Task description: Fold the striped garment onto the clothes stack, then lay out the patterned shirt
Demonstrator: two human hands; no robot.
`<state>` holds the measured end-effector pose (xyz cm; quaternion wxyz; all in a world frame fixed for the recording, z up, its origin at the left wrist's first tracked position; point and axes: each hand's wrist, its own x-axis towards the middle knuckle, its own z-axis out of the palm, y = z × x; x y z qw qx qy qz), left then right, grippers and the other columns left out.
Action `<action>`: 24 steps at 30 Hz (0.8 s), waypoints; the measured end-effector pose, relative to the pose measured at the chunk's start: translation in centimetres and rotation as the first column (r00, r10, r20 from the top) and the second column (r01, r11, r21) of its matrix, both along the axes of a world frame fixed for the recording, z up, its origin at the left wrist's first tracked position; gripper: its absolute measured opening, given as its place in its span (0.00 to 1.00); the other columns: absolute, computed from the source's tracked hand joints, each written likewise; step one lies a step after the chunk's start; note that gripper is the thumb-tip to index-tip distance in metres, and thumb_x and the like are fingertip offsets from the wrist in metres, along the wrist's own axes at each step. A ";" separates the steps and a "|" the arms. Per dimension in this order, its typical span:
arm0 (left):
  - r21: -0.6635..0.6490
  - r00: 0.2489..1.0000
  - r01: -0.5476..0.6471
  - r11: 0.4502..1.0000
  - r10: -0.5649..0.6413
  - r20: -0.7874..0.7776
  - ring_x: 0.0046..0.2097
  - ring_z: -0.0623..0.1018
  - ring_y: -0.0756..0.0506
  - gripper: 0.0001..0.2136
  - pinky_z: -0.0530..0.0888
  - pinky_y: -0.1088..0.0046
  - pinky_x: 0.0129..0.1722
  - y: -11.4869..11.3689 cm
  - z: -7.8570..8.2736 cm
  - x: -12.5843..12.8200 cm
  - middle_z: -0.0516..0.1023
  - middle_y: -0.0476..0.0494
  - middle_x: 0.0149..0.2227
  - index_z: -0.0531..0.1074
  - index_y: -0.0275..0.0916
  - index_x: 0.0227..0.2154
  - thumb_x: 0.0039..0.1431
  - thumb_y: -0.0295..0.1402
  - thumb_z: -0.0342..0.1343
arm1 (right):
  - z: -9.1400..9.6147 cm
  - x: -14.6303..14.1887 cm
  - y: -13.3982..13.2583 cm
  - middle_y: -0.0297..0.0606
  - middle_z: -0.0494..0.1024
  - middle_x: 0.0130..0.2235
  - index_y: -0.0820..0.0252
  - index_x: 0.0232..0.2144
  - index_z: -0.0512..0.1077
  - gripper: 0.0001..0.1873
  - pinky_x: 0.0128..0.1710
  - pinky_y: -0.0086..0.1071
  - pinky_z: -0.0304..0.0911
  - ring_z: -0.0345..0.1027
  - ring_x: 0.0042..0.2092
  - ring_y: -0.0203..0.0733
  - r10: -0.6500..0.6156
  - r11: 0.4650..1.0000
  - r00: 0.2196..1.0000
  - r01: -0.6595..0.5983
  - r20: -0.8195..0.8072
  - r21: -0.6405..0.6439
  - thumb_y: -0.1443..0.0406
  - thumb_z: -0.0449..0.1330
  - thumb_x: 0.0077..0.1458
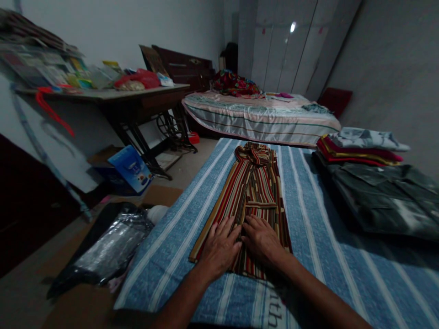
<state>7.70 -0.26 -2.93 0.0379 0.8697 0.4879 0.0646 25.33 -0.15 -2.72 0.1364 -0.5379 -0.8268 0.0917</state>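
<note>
A long striped garment (pixel 252 187) in red, brown and cream lies folded lengthwise on a blue bedsheet with white stripes (pixel 318 237). My left hand (pixel 220 246) lies flat on the garment's near end, fingers stretched out. Right beside it, my right hand (pixel 262 240) also presses flat on the fabric with its fingers apart. The two hands nearly touch at the middle fold. Neither hand holds anything.
A dark green folded garment (pixel 380 194) and a stack of folded clothes (pixel 360 148) lie at the right of the bed. A second bed (pixel 260 116) stands behind. At left are a sewing-machine table (pixel 137 98) with clutter, a blue box (pixel 132 169) and a plastic bag (pixel 109 246) on the floor.
</note>
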 end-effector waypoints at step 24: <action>-0.043 0.999 0.024 0.999 -0.022 0.039 0.66 0.54 0.39 0.22 0.56 0.48 0.61 -0.2 -0.1 -0.6 0.54 0.41 0.65 0.60 0.49 0.58 0.60 0.37 0.52 | 2.5 0.0 17.7 0.42 0.71 0.47 0.63 0.48 0.67 0.17 0.41 0.40 0.68 0.69 0.43 0.42 -0.774 0.553 0.537 0.318 -0.335 -0.770 0.59 0.57 0.60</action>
